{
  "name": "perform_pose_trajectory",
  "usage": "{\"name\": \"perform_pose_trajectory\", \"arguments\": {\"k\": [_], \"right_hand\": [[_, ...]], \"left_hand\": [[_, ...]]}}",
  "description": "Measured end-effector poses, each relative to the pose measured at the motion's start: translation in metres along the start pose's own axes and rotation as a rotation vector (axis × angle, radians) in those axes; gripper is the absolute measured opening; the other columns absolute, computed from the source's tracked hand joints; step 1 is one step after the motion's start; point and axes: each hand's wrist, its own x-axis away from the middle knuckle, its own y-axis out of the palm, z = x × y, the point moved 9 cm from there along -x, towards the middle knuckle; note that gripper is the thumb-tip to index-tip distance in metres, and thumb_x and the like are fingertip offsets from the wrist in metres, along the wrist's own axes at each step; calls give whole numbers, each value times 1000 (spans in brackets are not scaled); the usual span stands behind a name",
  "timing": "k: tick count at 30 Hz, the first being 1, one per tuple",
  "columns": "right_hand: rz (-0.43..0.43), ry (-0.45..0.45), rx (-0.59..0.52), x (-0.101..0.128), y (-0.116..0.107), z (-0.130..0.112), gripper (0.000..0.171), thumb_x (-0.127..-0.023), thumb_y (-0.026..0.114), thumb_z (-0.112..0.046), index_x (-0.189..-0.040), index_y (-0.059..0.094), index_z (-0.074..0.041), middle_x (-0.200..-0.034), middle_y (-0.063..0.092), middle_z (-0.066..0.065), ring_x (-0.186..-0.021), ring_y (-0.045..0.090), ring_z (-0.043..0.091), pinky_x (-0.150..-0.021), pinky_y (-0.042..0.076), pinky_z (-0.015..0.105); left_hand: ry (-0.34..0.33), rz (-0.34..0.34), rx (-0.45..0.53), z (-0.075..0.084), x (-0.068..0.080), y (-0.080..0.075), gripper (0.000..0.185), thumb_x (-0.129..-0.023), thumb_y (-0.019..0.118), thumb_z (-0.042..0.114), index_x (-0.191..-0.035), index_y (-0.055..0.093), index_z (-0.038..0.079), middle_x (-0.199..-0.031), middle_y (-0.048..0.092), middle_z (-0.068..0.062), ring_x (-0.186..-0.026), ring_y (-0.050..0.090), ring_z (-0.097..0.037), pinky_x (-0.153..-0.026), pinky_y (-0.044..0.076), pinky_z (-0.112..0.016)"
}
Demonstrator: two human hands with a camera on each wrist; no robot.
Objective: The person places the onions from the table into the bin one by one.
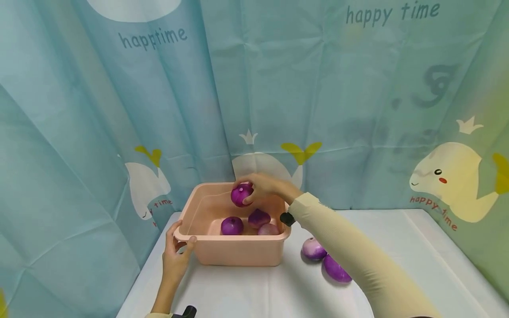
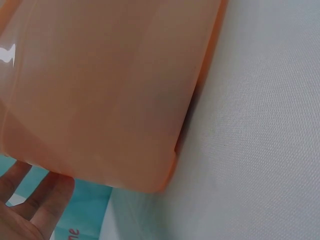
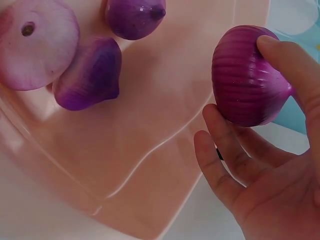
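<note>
Onion (image 1: 241, 194) (glossy, round) over smooth basin (image 1: 238, 254)

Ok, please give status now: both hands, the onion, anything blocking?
Right hand holds purple onion above pink basin. Left hand grips basin rim. Three onions inside already, landing spot free.

You're looking at a glossy, smooth plastic basin (image 1: 238, 254), its wall catching bright reflections. In your right hand (image 3: 270, 190) the purple onion (image 3: 247, 75) looks satiny with fine lengthwise ribs. Under the basin, the white tablecloth (image 2: 265, 125) is matt woven cloth; behind it hangs a creased, matt fabric curtain (image 1: 298, 88).
</note>
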Motion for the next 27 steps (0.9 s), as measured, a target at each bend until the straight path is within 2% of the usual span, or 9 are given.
{"name": "perform_pose_trajectory", "arguments": {"k": [6, 10, 13, 16, 18, 22, 27], "right_hand": [[-14, 26, -41, 2, 2, 2, 49, -90, 81, -20, -135, 64, -26, -120, 67, 1, -107, 63, 19, -91, 54, 30], [-17, 21, -104, 2, 0, 3, 58, -90, 80, -18, -144, 58, -19, -136, 63, 12, -120, 61, 33, -97, 53, 41], [-14, 4, -106, 2, -1, 3, 67, -89, 82, -19, -149, 53, -16, -147, 55, 16, -130, 55, 41, -101, 50, 48], [-12, -12, -87, 1, -1, 3, 70, -88, 83, -20, -150, 51, -14, -149, 53, 16, -132, 53, 41, -102, 49, 50], [-14, -19, -87, 2, 0, 3, 70, -88, 83, -21, -150, 51, -14, -149, 53, 16, -132, 53, 41, -102, 49, 50], [-6, -50, -113, 7, -3, 3, 67, -89, 82, -20, -148, 52, -9, -148, 53, 17, -131, 54, 41, -103, 49, 52], [51, -106, -163, 19, -12, 5, 63, -88, 82, -15, -143, 56, -2, -144, 57, 18, -129, 55, 40, -103, 49, 53]], "left_hand": [[5, -1, 0, 0, -1, 1, 67, -100, 68, 23, -157, 33, 26, -152, 49, -16, -104, 55, -6, -79, 52, -17], [7, 2, 2, 1, -1, 0, 67, -99, 68, 23, -157, 34, 26, -151, 50, -16, -104, 55, -5, -78, 52, -17], [12, 0, 8, 2, 0, 0, 66, -100, 67, 22, -157, 34, 25, -150, 50, -17, -107, 58, -15, -78, 52, -16], [16, -3, 18, 3, 0, 0, 66, -100, 66, 21, -157, 33, 25, -149, 50, -17, -110, 58, -27, -77, 52, -16], [20, -4, 19, 4, 1, 0, 65, -101, 66, 20, -157, 33, 24, -149, 50, -18, -111, 58, -31, -77, 53, -17], [8, -3, 12, 3, 0, 1, 66, -100, 67, 22, -157, 34, 25, -150, 49, -16, -109, 56, -22, -78, 53, -17], [-5, 2, 2, 0, -1, 0, 67, -100, 68, 25, -157, 34, 27, -151, 49, -15, -106, 55, -11, -78, 52, -15]]}}
